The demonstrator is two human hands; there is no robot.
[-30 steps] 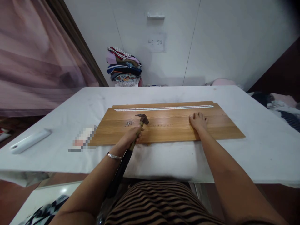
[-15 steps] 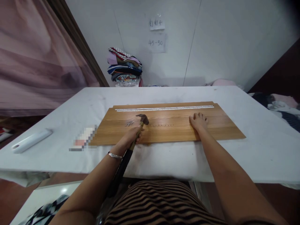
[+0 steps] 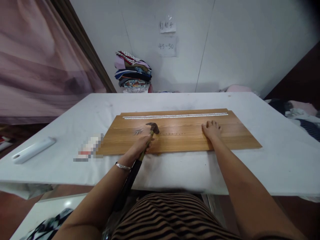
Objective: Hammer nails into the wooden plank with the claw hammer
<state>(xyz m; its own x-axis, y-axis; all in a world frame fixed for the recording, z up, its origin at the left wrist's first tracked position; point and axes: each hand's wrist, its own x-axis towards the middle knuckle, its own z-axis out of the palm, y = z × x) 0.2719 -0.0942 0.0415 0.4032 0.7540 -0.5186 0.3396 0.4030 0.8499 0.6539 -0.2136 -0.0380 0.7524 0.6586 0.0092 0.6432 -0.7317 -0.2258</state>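
My left hand (image 3: 143, 145) is wrapped round a claw hammer (image 3: 153, 128), gripping its handle a little below the metal head. The dark end of the handle points back toward my body. Beneath the head lies a wooden board (image 3: 180, 144) with a row of small dark nails or marks (image 3: 175, 133) along its middle. A little heap of loose nails (image 3: 138, 132) rests on the board, left of the hammer head. My right hand (image 3: 212, 129) lies on the right part of the board, fingers spread and holding nothing.
A white tape-like strip (image 3: 175, 115) runs along the board's far edge. On the white table (image 3: 155, 173) a white handle-shaped object (image 3: 33, 150) lies at the left, near a blurred-out item (image 3: 88, 148). Folded cloths (image 3: 133, 71) are stacked by the wall behind.
The hammer head has shifted very slightly right and down. My right hand has stayed in place on the board.
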